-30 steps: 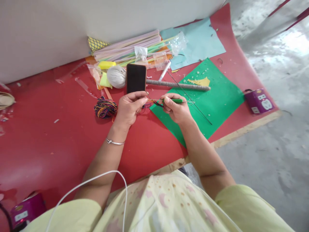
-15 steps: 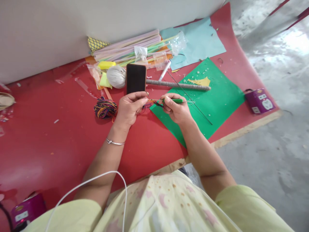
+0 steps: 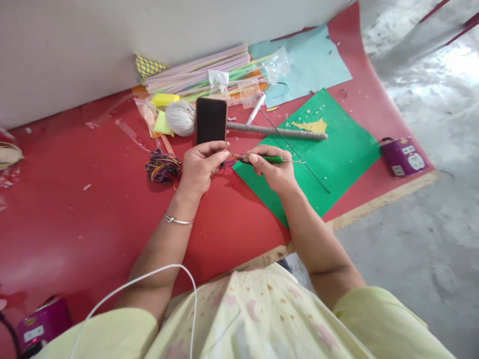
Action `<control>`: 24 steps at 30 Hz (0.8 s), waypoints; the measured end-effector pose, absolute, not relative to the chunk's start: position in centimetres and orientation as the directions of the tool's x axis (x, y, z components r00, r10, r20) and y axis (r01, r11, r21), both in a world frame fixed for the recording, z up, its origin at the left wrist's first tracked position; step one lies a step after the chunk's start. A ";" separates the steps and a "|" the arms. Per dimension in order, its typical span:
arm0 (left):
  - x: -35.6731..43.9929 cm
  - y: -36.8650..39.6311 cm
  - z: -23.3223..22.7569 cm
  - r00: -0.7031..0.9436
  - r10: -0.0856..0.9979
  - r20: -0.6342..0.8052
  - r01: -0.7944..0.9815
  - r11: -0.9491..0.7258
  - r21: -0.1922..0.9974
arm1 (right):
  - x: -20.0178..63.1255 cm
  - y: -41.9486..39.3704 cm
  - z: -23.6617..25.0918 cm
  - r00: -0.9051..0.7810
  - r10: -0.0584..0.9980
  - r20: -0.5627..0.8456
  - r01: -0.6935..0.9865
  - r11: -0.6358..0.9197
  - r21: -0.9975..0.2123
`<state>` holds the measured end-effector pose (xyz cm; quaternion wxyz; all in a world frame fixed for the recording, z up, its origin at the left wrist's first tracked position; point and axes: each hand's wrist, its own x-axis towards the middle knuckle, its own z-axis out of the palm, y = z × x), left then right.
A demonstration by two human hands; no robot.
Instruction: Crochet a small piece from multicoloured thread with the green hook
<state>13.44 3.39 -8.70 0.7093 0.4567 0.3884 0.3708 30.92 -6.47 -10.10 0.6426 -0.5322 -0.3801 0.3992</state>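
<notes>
My right hand (image 3: 275,167) is closed around a crochet hook with a green handle (image 3: 275,159), its thin metal end sticking out to the right. Between the hands runs a short piece of multicoloured yarn work (image 3: 236,158), orange and dark purple. My left hand (image 3: 204,164) pinches the yarn at the other end of that piece. Left of it lies a ball of the same multicoloured yarn (image 3: 163,167) on the red table cover. A dark-screened phone (image 3: 211,121) stands just beyond my left fingertips.
Behind the phone are a white yarn ball (image 3: 180,118), a grey wrapped stick (image 3: 277,130), pastel pipe cleaners or sticks (image 3: 198,70) and a white pen (image 3: 256,108). A thin dark rod (image 3: 314,175) crosses a green sheet (image 3: 344,144). A purple socket box (image 3: 404,157) sits near the right edge.
My right hand has tilted and shifted slightly, so the hook now points a little lower to the right. The left hand keeps its pinch in nearly the same place.
</notes>
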 end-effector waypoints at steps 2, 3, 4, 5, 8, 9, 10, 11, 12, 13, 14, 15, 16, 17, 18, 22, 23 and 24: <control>13.5 3.4 -8.7 0.416 0.883 -0.216 -0.163 0.306 0.938 | 30.8 -6.6 -9.9 0.383 0.913 0.140 -0.026 0.162 -0.986; 13.5 3.4 -8.8 0.414 0.884 -0.216 -0.162 0.305 0.938 | 30.8 -6.6 -9.8 0.380 0.909 0.174 0.005 0.186 -0.983; 13.5 3.4 -8.8 0.412 0.885 -0.215 -0.163 0.304 0.939 | 30.8 -6.7 -9.7 0.379 0.904 0.200 0.031 0.204 -0.978; 13.5 3.4 -8.8 0.409 0.887 -0.213 -0.164 0.301 0.939 | 30.8 -6.7 -9.7 0.380 0.898 0.223 0.055 0.219 -0.974; 13.6 3.4 -8.9 0.398 0.896 -0.200 -0.164 0.284 0.945 | 30.7 -6.7 -9.7 0.373 0.876 0.306 0.168 0.261 -0.951; 13.6 3.4 -8.9 0.392 0.899 -0.195 -0.163 0.276 0.947 | 30.7 -6.7 -9.7 0.366 0.868 0.336 0.215 0.273 -0.938; 13.7 3.4 -8.9 0.384 0.903 -0.191 -0.162 0.270 0.949 | 30.6 -6.7 -9.7 0.358 0.861 0.362 0.260 0.280 -0.924; 13.7 3.4 -8.9 0.375 0.907 -0.190 -0.164 0.266 0.950 | 30.6 -6.8 -9.7 0.349 0.855 0.384 0.302 0.285 -0.910; 13.8 3.4 -8.9 0.367 0.910 -0.190 -0.167 0.266 0.949 | 30.5 -6.8 -9.7 0.342 0.849 0.403 0.340 0.288 -0.895; 13.8 3.4 -9.0 0.360 0.913 -0.193 -0.171 0.268 0.948 | 30.4 -6.9 -9.7 0.332 0.844 0.422 0.378 0.291 -0.879; 13.9 3.4 -9.0 0.354 0.914 -0.197 -0.174 0.271 0.947 | 30.3 -7.0 -9.7 0.317 0.837 0.446 0.419 0.298 -0.858; 13.9 3.4 -9.1 0.348 0.916 -0.200 -0.176 0.274 0.946 | 30.3 -7.1 -9.7 0.295 0.831 0.472 0.461 0.309 -0.832; 13.9 3.4 -9.1 0.342 0.917 -0.202 -0.176 0.274 0.945 | 30.2 -7.2 -9.8 0.265 0.824 0.501 0.503 0.325 -0.801; 14.0 3.4 -9.2 0.337 0.919 -0.203 -0.172 0.273 0.947 | 30.2 -7.2 -9.9 0.229 0.817 0.530 0.544 0.344 -0.766; 14.0 3.4 -9.3 0.333 0.921 -0.203 -0.167 0.269 0.948 | 30.1 -7.3 -10.0 0.189 0.811 0.554 0.581 0.362 -0.729; 14.0 3.4 -9.5 0.332 0.919 -0.211 -0.160 0.276 0.948 | 30.1 -7.4 -10.4 0.081 0.782 0.618 0.682 0.409 -0.606; 14.0 3.4 -9.5 0.335 0.917 -0.219 -0.165 0.285 0.944 | 30.0 -7.4 -10.4 0.072 0.773 0.630 0.693 0.416 -0.589; 14.1 3.4 -9.4 0.339 0.913 -0.227 -0.171 0.297 0.939 | 30.0 -7.4 -10.5 0.067 0.763 0.643 0.698 0.425 -0.577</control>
